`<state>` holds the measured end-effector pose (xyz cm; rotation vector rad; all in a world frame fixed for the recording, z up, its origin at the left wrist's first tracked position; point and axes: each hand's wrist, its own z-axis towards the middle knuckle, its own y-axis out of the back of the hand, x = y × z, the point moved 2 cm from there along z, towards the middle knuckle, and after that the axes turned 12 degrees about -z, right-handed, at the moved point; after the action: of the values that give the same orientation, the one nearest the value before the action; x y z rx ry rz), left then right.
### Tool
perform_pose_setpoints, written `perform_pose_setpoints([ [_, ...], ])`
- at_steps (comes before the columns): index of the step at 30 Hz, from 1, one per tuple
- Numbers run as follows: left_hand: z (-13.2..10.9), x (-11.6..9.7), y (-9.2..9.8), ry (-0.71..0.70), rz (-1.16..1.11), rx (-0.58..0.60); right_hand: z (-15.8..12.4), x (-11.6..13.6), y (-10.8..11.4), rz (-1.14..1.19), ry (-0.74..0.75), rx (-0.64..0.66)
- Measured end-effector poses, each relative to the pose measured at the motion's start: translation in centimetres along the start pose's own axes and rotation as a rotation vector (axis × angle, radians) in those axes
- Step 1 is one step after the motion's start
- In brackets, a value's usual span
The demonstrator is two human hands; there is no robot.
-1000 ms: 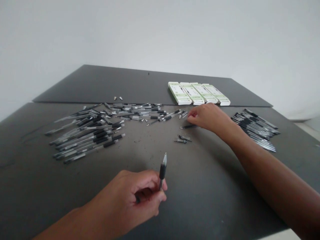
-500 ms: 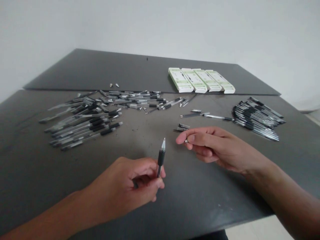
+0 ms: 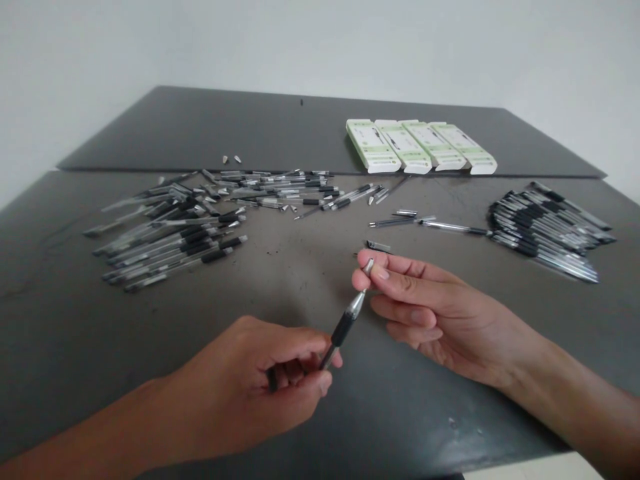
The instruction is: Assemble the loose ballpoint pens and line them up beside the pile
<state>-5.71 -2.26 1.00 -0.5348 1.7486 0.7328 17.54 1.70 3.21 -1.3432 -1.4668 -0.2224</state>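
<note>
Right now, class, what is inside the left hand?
The left hand holds a pen with a black grip, its silver tip showing; the fingers cover the barrel's far end, so that end cannot be seen.

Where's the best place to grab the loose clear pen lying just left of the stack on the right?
Probably the middle of its clear barrel, pinched from above and the near side with your right hand once it's free. The pen lies flat and roughly crosswise, its black end almost at the stack, so the middle is the most open part.
</note>
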Motion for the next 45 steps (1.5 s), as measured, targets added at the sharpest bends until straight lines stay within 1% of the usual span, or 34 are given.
perform_pose_setpoints([
  [4, -0.1, -0.1, 0.0, -0.014, 0.041, 0.002, -0.1, -0.3, -0.2, 0.084, -0.033, 0.017],
  [8, 0.1, -0.1, 0.0, 0.019, 0.029, 0.036, -0.3, -0.6, -0.5, 0.129, -0.047, 0.016],
  [13, 0.1, 0.1, 0.1, 0.048, 0.005, 0.031, -0.3, -0.8, -0.6, 0.145, -0.038, 0.038],
  [19, 0.1, -0.1, 0.0, 0.052, -0.005, 0.041, -0.7, -0.6, -1.0, 0.189, 0.009, 0.131],
  [22, 0.1, -0.2, 0.0, 0.025, 0.016, 0.040, -1.0, -0.7, -1.2, 0.197, 0.013, 0.168],
  [27, 0.3, -0.3, 0.1, -0.030, 0.039, 0.037, -1.2, -0.8, -1.4, 0.190, -0.017, 0.192],
  [36, 0.5, -0.4, 0.0, -0.122, 0.029, 0.019, -1.1, -1.1, -1.5, 0.134, -0.080, 0.189],
  [45, 0.5, -0.3, 0.0, -0.140, -0.006, 0.000, -0.9, -1.1, -1.5, 0.032, -0.055, 0.174],
])
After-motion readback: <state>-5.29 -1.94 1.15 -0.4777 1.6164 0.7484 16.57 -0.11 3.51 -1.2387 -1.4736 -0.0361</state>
